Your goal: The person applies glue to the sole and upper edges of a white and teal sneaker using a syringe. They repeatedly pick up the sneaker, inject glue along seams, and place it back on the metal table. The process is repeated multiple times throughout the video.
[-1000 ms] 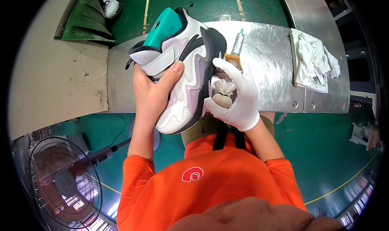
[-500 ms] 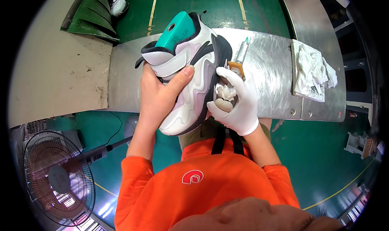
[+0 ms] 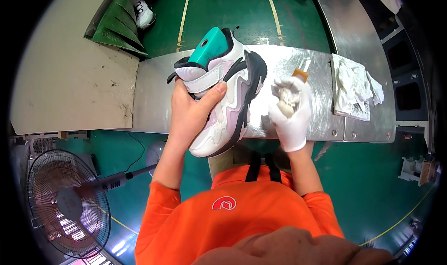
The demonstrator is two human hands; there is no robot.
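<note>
My bare left hand [image 3: 195, 102] grips a white and pale-lilac sneaker [image 3: 228, 109] round its ankle and strap, thumb across the strap. The toe points down towards me, and the dark sole is turned to the right. A teal shoe last [image 3: 212, 46] with a round hole sticks out of the collar. To the right of the sole, apart from it, my white-gloved right hand [image 3: 294, 120] is closed round a whitish crumpled wad [image 3: 287, 102]. From the same hand an amber-brown piece [image 3: 301, 74] juts out, with a slim silvery tip beyond it; the glove hides the rest.
Below the hands runs a metal bench [image 3: 153, 90], with white cloths [image 3: 351, 88] on its right part. A green belt [image 3: 228, 9] lies beyond. Green flaps [image 3: 116, 27] hang by another white sneaker [image 3: 143, 13]. A fan [image 3: 70, 204] stands lower left.
My right hand has drawn away from the sole to the right, carrying the wad and the brown piece. The sneaker remains in my left hand. Dark shapes have appeared at the belt's far end.
</note>
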